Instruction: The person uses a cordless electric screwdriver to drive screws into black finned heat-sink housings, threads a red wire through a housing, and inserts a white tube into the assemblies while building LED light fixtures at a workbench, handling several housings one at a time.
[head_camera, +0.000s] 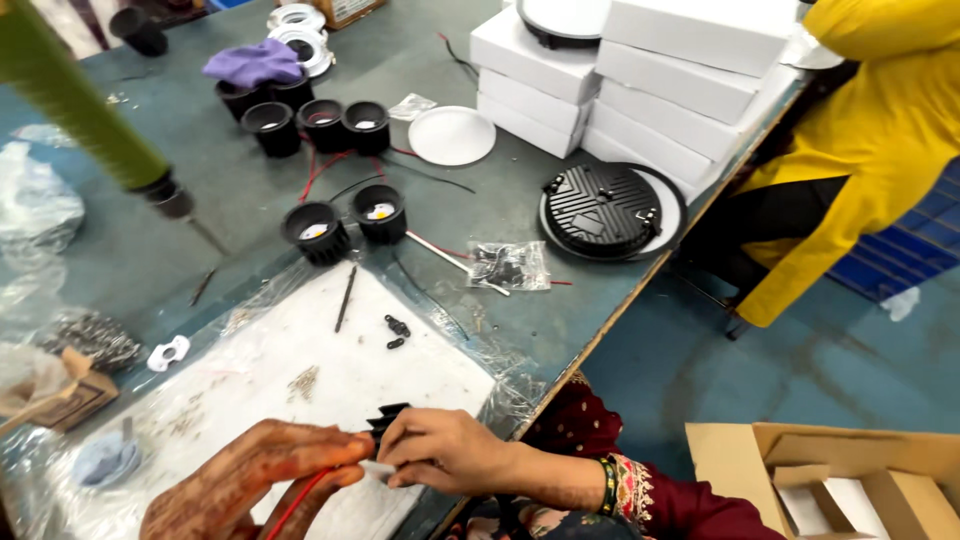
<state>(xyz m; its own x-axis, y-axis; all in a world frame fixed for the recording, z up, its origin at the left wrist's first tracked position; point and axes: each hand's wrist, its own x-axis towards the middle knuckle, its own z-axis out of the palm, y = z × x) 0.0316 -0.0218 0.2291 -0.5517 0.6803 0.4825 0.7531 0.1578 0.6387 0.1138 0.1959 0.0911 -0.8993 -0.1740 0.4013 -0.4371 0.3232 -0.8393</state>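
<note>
I see a small black finned part (388, 418) at the lower centre of the head view, pinched between both hands above a white sheet (330, 380) under clear plastic film. The right hand (450, 450) closes its grip on the part from the 3 o'clock side, fingertips narrow around it. The left hand (250, 480) meets it from 9 o'clock; its fingers are curled tight, holding the part's near end and a red wire (300, 505) that runs down toward 7 o'clock. A small white piece (378, 467) sits between the two sets of fingertips, just under the part.

On the sheet at 12 o'clock from the hands lie three small black fasteners (397, 331), and beyond them a thin dark rod (345, 298). Farther out at 12 o'clock two black round housings (345, 225) stand side by side on the grey-green surface (200, 200). More housings (305, 120) are grouped behind them, with a purple cloth (255, 62) on top of the farthest.

At 1 o'clock lie a clear bag of dark parts (508, 265) and a black ribbed disc (603, 210) on a white ring. Stacked white boxes (640, 90) rise behind it. A green power screwdriver (90, 110) hangs in at 10 o'clock. A person in yellow (860, 140) is at 2 o'clock, well apart. An open cardboard box (840, 480) sits at 4 o'clock.
</note>
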